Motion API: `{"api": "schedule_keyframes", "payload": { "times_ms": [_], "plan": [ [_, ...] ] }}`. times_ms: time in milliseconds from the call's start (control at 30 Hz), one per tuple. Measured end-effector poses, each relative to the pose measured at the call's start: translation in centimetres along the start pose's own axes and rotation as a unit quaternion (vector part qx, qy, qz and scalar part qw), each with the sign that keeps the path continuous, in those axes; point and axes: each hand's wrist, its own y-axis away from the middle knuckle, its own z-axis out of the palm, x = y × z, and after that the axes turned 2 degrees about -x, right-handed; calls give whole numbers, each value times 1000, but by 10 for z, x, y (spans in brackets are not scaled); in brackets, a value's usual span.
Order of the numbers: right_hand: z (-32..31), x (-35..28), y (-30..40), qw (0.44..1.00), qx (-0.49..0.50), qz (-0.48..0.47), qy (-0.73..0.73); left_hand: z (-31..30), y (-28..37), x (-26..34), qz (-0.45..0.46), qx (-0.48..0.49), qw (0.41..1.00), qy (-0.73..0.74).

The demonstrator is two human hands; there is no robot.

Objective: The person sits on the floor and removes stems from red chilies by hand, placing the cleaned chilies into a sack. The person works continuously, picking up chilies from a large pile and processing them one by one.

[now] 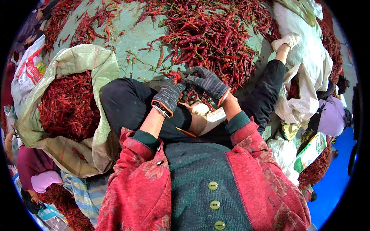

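Note:
My left hand point(169, 95), in a grey knitted glove with an orange cuff, is closed around a few dried red chillies point(175, 75) that stick up past its thumb. A band circles that wrist. My right hand point(210, 84) wears a matching glove, its bent fingertips meeting the left ones. Whether a chilli or stem is pinched in them is hidden. Both hands hover above my crossed leg, where more chillies and a pale shoe point(200, 108) show. Just beyond lies a large heap of dried red chillies point(202, 43) with some stems, spread on a pale green sheet point(130, 37).
An open woven sack point(105, 62) full of red chillies point(69, 106) stands against my left knee. A white sack point(300, 43) lies along my outstretched right foot. Other people sit close behind: one in maroon point(36, 164), another in lilac point(331, 117). Loose stems litter the sheet.

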Motion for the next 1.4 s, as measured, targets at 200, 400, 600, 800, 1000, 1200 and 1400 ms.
{"api": "schedule_keyframes", "payload": {
  "times_ms": [200,400,600,800,1000,1200,1400],
  "plan": [
    [8,8,-5,975,57,-82,197,16,0,-14,75,49,996,6],
    [16,7,-1,758,190,-194,593,59,-18,-39,55,-25,973,222],
    [-36,43,7,857,31,-153,491,-4,-8,3,-26,110,534,838],
    [22,-11,39,948,40,-27,314,-6,-3,12,-35,100,438,892],
    [57,3,19,931,56,-117,341,-1,-5,8,-132,134,537,823],
    [57,-6,26,772,70,-165,610,-6,-9,17,-173,162,662,711],
    [60,-16,58,757,89,-93,641,47,-23,-36,-15,301,828,472]
  ]
}}
